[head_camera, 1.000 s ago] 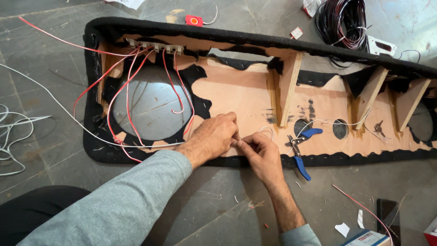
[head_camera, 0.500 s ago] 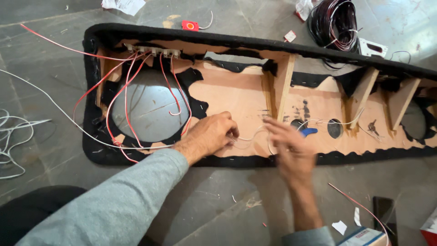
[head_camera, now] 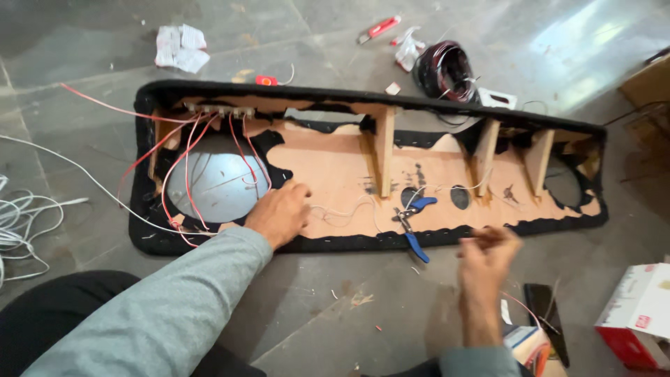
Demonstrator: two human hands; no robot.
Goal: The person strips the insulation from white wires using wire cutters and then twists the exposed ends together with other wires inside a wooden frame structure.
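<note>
A long wooden panel edged in black fabric lies on the grey floor, with upright wooden ribs and round cut-outs. My left hand rests on the panel beside the large left cut-out, fingers curled on a thin white wire that loops right toward blue-handled pliers. Over the floor in front of the panel, my right hand is blurred, its fingers drawn together; whether it holds anything I cannot tell. Red wires run from a terminal strip around the cut-out.
A coil of red and black wire, a red utility knife and crumpled paper lie behind the panel. White cable is bundled at the left. A red-and-white box and a dark phone sit at the right.
My hands were together on the white wire; my right hand has left it and swung right, off the panel. My left hand stays on the panel. The camera has pulled back.
</note>
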